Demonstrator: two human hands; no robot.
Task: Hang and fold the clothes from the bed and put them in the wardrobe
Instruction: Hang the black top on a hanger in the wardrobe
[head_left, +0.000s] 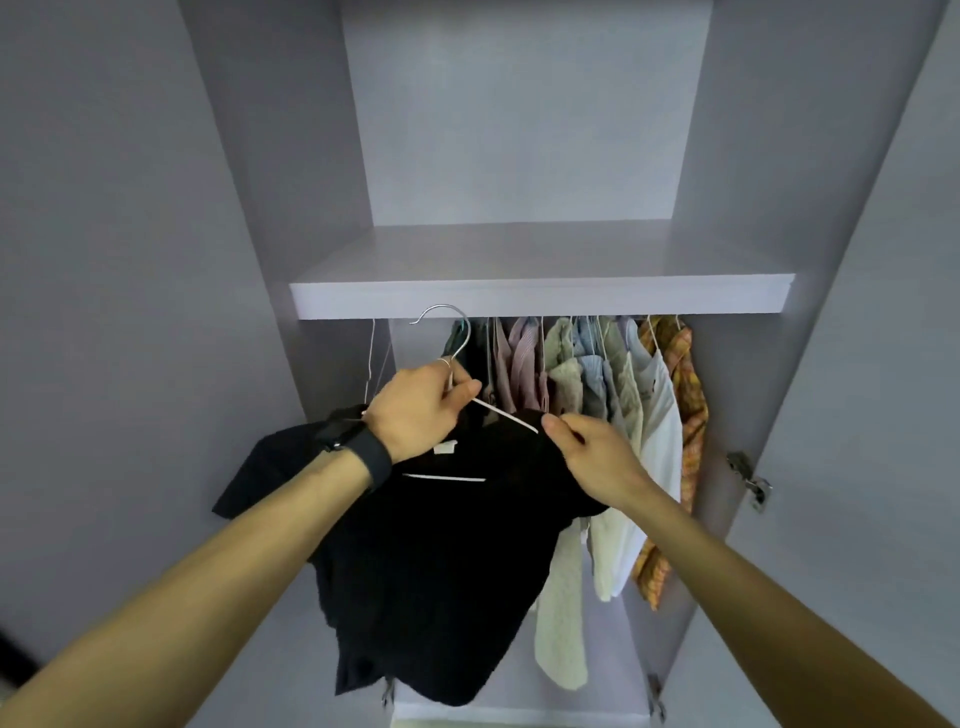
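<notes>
Black shirt (441, 571), left hand (421, 410) gripping hanger (506, 415)

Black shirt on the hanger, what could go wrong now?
The black shirt sits bunched on the hanger, so it might slip off when the right hand lets go of its shoulder. The hook above the left hand is close under the shelf edge and could bump it.

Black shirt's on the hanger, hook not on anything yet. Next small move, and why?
Probably carry the silver wire hanger forward under the pale wardrobe shelf and hook it left of the hung clothes. Its hook sits free before the shelf edge; the left hand grips its neck, the right hand pinches the black shirt.
</notes>
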